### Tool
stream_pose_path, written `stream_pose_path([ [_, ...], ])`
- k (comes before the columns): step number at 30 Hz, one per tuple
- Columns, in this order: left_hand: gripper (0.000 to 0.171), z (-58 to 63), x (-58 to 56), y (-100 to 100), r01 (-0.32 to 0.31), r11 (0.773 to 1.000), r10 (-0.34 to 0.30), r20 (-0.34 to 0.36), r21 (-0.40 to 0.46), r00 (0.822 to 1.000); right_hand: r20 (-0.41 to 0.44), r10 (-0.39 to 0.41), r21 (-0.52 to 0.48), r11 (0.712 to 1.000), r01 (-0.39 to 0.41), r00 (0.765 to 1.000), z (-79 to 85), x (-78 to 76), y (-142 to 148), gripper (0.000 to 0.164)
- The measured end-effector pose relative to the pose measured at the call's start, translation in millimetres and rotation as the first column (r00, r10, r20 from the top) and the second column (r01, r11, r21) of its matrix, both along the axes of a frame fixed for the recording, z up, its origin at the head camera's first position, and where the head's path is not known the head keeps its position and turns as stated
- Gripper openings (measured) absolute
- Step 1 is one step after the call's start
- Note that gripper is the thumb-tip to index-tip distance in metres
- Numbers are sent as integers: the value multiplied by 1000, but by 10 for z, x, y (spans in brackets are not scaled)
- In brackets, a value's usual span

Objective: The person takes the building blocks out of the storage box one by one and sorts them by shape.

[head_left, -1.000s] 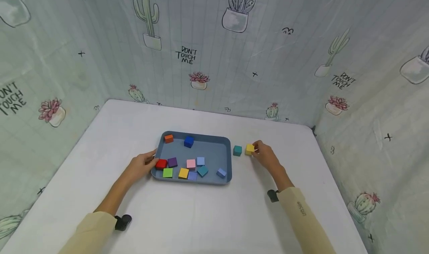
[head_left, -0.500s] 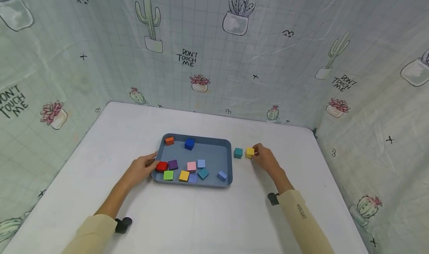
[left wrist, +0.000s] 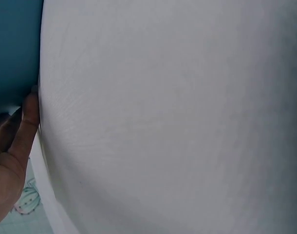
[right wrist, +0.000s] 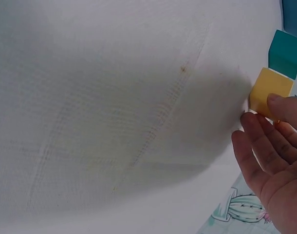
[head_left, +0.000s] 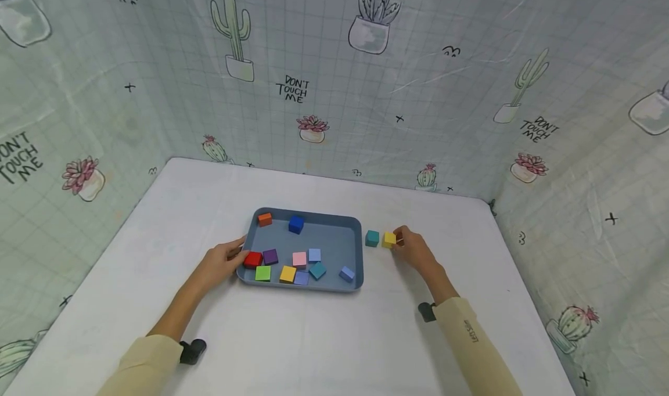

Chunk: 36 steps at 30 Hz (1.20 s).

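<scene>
Evidently light and stiff: a yellow block (head_left: 388, 240) pinched by the right hand (head_left: 414, 249)

The yellow block sits on the table (head_left: 324, 338), to the right of the tray (head_left: 337, 239). By its look it should be light, rigid and hard to damage, perhaps painted wood or foam; its smooth faces might slip a little under a loose touch. Two opposite sides seem the best place to take hold, keeping the top free. The right hand has its thumb against one face and a finger partly hidden at the block's underside, so these appear clamped on it, while the other fingers spread loosely apart.

Just beside it, between it and the tray, stands a teal block (head_left: 372, 238), which a wide grip could nudge.

The left hand (head_left: 216, 263) grips the tray's left end, thumb at the rim and fingers against the outer wall. The tray looks shallow, stiff and easily slid.

Inside, an orange block (head_left: 265, 219) and a dark blue block (head_left: 296, 225) lie along the far side. Nearer are a red block (head_left: 253, 260) by the left thumb, a purple block (head_left: 270, 256), a green block (head_left: 263, 273), a pink block (head_left: 299, 259), an amber block (head_left: 287, 274), a second teal one (head_left: 317, 270) and three paler blue pieces (head_left: 347, 274).
</scene>
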State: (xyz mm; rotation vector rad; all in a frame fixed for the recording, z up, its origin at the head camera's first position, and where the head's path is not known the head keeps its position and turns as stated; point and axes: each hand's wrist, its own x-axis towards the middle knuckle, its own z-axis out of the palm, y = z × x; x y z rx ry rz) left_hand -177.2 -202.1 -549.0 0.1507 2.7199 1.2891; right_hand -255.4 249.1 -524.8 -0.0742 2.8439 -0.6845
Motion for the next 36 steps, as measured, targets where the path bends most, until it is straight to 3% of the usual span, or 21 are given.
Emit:
stream_pose_path([
  [8, 55, -26, 30, -2, 2, 1000, -2, 4, 14, 1000, -20, -13, -48, 999, 12, 1000, -38, 62, 10, 46],
  [12, 54, -24, 51, -5, 1, 1000, -1, 11, 20, 1000, -110, -18, -19, 1000, 16, 994, -77, 104, 3, 61],
  [14, 54, -11, 49, -2, -3, 1000, 3, 9, 19, 1000, -206, 1, 4, 1000, 0, 978, -79, 107, -11, 63],
  [19, 55, 16, 24, 1, -4, 1000, 4, 7, 21, 1000, -409, 81, -1, 996, -89, 909, -1, 87, -93, 60],
  [21, 55, 14, 13, -1, -1, 1000, 1, 6, 24, 1000, -408, 97, -45, 991, -127, 908, 55, 84, -153, 58],
  [26, 55, -3, -10, -11, 0, 999, 0, 7, 40, 1000, -331, 154, -109, 974, -200, 931, 158, 106, -361, 53],
  [31, 55, -6, -16, -4, -2, 999, 2, 8, 45, 1000, -297, 235, -57, 963, -262, 925, 185, 154, -528, 49],
  [36, 55, 3, 4, -3, -6, 1000, 5, 8, 25, 1000, -273, 262, -19, 961, -277, 926, 215, 193, -609, 49],
])
